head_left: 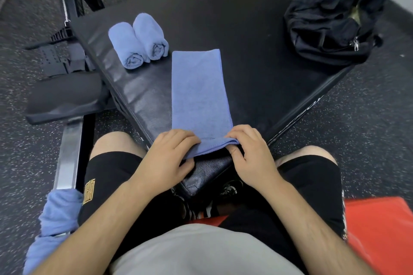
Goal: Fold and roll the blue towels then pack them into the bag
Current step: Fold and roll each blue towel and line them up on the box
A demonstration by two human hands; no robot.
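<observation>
A blue towel (199, 91), folded into a long narrow strip, lies on the black padded box (257, 40) and runs away from me. Its near end is turned up into the start of a roll. My left hand (169, 154) pinches that end at its left corner and my right hand (250, 152) pinches it at its right corner. Two rolled blue towels (138, 40) lie side by side at the box's far left. The black bag (330, 18) sits open at the box's far right corner, showing a pale lining.
More loose blue towel cloth (55, 225) hangs over a metal bench rail at the lower left. A black bench pad (64, 98) lies left of the box. A red mat (380, 234) is under me at the right. The floor is dark speckled rubber.
</observation>
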